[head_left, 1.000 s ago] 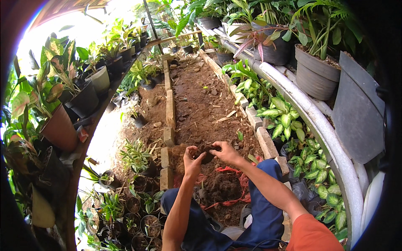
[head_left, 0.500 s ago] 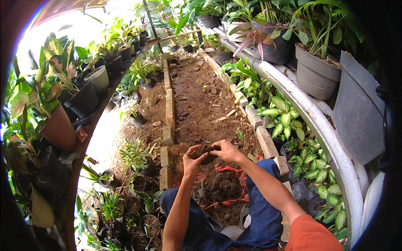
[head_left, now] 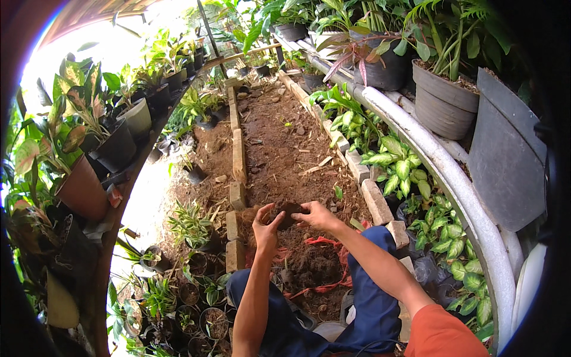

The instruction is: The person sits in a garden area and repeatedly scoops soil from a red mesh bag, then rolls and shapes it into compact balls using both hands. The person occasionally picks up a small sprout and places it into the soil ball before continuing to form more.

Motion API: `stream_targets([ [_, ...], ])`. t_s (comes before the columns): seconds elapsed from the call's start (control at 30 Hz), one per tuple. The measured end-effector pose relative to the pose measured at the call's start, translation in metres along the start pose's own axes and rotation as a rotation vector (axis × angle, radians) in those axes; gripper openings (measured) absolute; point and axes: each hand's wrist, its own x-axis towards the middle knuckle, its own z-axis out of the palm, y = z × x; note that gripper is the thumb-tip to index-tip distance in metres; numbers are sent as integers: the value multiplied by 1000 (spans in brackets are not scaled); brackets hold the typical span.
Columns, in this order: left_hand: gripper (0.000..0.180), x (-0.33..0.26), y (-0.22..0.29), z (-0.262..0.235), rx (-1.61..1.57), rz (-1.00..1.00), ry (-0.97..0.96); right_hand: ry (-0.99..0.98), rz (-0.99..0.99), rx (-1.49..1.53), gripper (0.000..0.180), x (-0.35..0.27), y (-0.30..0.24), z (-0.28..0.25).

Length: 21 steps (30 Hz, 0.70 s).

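Between my two hands is a dark brown, rounded lump [head_left: 289, 215] that looks like soil; whether a small pot or bag is around it I cannot tell. My left hand [head_left: 267, 226] grips its left side with thumb and fingers curved. From the right, my right hand [head_left: 317, 216] holds it with thumb and fingertips. Below the hands, between my knees, lies a heap of dark crumbly soil [head_left: 314, 266]. Torn red plastic [head_left: 321, 240] shows around the heap's edges.
A brown dirt bed stretches ahead, bordered by bricks [head_left: 239, 156] on the left and more bricks [head_left: 376, 201] on the right. Small potted plants [head_left: 214, 321] crowd the lower left. A pale curved rail [head_left: 428, 134] and a large grey pot [head_left: 445, 101] stand at right.
Both hands have shifted slightly left with the lump, and more of its dark surface shows between them. The whole view has also moved a little.
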Motion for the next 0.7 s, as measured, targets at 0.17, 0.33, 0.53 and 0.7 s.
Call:
stream_targets([
  [0.17,41,-1,5,1,-73,-123,-43,244,-72,-18,59,7,6,9],
  [0.33,37,-2,4,0,-60,-165,-48,188,9,-68,65,-7,-13,4],
  [0.53,30,3,-7,-6,-141,-175,-74,185,27,-206,64,-11,-24,10],
  [0.7,31,4,-13,-11,-134,-192,-90,186,-6,-240,62,-17,-26,14],
])
